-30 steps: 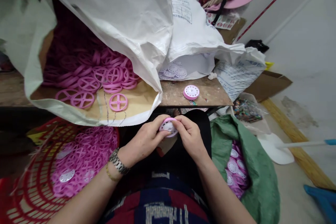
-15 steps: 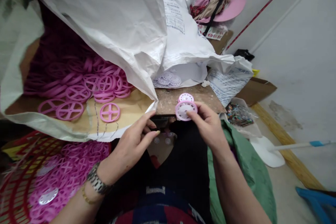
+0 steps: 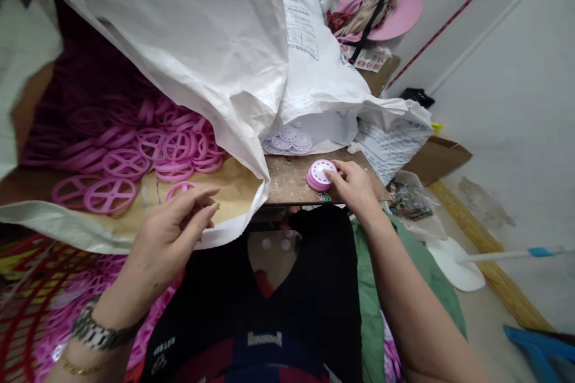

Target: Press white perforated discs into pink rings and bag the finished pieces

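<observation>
On the brown bench (image 3: pixel 287 176) stands a small stack of round pink pieces, topped by a white disc with a ring of slots (image 3: pixel 321 171). My right hand (image 3: pixel 358 188) pinches that top disc at its right side, thumb on its face. My left hand (image 3: pixel 168 239) hovers over the sack's front lip, fingers bent but apart, holding nothing. Just beyond its fingers lies a single pink spoked wheel (image 3: pixel 178 189), partly hidden by the hand. Many more pink spoked wheels (image 3: pixel 126 163) are heaped in the open white paper sack (image 3: pixel 220 30) on the left.
A second white sack (image 3: pixel 314 78) holds white slotted discs (image 3: pixel 288 139) behind the bench. A red basket (image 3: pixel 22 311) of pink pieces sits low at left. Green sacking (image 3: pixel 368 299), a clear tub of small parts (image 3: pixel 411 200) and a white shovel-like blade (image 3: pixel 456 266) are at right.
My right hand has brought the pink-rimmed white disc onto the stack on the bench. My left hand has moved left, toward the lone pink wheel.
</observation>
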The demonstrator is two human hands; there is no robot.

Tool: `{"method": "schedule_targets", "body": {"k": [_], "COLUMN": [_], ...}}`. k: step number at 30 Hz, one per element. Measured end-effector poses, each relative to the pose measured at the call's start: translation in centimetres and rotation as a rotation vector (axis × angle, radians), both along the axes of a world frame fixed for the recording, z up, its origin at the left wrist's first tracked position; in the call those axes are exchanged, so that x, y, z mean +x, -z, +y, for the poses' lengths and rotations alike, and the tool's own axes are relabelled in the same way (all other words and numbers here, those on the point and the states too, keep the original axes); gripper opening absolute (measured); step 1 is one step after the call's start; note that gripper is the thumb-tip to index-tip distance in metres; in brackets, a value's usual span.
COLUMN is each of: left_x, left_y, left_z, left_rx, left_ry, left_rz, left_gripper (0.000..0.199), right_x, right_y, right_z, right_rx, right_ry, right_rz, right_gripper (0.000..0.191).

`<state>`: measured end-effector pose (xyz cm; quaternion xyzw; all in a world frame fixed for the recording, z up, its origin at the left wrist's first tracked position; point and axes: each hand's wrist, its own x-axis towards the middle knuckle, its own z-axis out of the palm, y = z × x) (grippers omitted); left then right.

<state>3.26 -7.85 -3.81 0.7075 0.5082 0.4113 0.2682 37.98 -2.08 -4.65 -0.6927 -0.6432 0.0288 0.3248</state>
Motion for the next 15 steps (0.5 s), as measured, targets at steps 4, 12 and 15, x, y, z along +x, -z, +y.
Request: {"method": "schedule_targets", "body": {"k": [4, 12, 15], "left_x": [-0.8, -2.3, -2.1], "left_y": [-0.1, 0.9, 1.4], "left_z": [0.7, 2.1, 2.1], "left_rx": [0.118, 0.245, 0.239], "left_ry": [-0.108, -0.219, -0.265], "left_rz": [0.164, 0.688, 0.798], "left_gripper": [0.033, 0.053, 0.05], "right_x": [0.1, 0.3, -0.3], "right_y": [0.6, 1.1, 0.3], "right_z": [-0.2, -0.8, -1.7], "right_rx": [0.001, 0.196, 0.279], "right_ry": [-0.02, -0.011, -0.044], "right_rz": [-0.034, 0.032, 0.02], "right_gripper": [0.041, 0.045, 0.043]}}
